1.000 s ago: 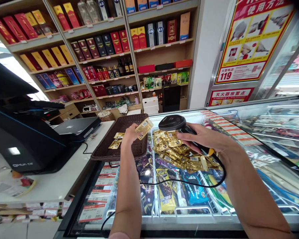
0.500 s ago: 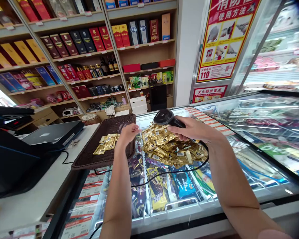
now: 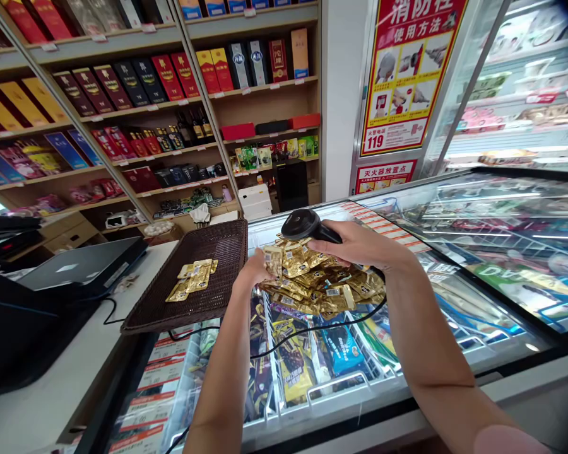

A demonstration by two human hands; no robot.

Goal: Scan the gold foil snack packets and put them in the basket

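My right hand (image 3: 360, 243) is wrapped round the handle of a black barcode scanner (image 3: 301, 224), whose head hangs over a heap of gold foil packets (image 3: 312, 284) on the freezer's glass top. At the left edge of the heap, my left hand (image 3: 254, 270) has its fingers closed on one gold foil packet (image 3: 273, 260), printed side up. Left of that hand, a dark brown woven basket (image 3: 230, 252) holds several gold packets (image 3: 196, 277). From the scanner a black cable (image 3: 307, 330) loops across the glass.
The glass-topped freezer (image 3: 397, 403) holds bagged frozen goods in wire baskets. To the left, a white counter (image 3: 42, 403) carries a black machine (image 3: 14, 328) and a grey device (image 3: 88, 261). Shelves (image 3: 260, 88) of boxes and bottles line the back wall.
My left hand has moved from beside the basket's edge to the heap and taken hold of a packet. The scanner stays in my right hand over the heap. The view has shifted slightly.
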